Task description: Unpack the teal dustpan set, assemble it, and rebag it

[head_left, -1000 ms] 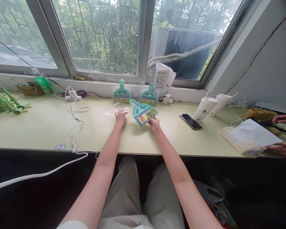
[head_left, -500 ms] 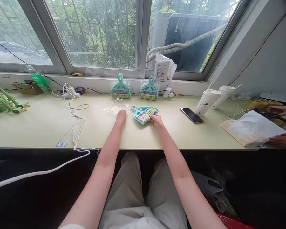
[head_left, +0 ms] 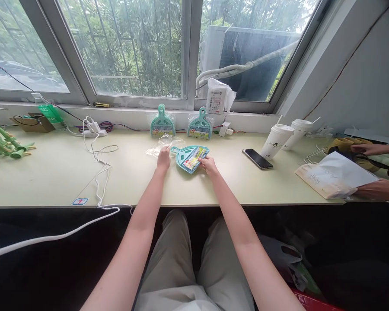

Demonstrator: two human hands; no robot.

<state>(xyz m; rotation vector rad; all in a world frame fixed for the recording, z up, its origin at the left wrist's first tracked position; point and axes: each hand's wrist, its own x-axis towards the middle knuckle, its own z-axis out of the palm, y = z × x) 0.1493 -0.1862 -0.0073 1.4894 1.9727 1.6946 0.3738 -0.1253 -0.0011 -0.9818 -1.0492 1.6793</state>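
Head view: the teal dustpan set (head_left: 190, 157) lies flat on the desk (head_left: 52, 172), out of its wrapper, handle pointing left. My right hand (head_left: 208, 165) rests on its near right edge, fingertips pinching the labelled side. My left hand (head_left: 164, 157) lies just left of the handle, fingers pressed down on the clear plastic bag (head_left: 164, 144), which looks empty and crumpled. Judged from this, one set is unwrapped; two wrapped sets (head_left: 162, 125) stand unopened against the window ledge behind. A phone (head_left: 257, 158) and two cups (head_left: 275, 141) sit well to the right, near another person's hands (head_left: 374, 190) on a paper bag
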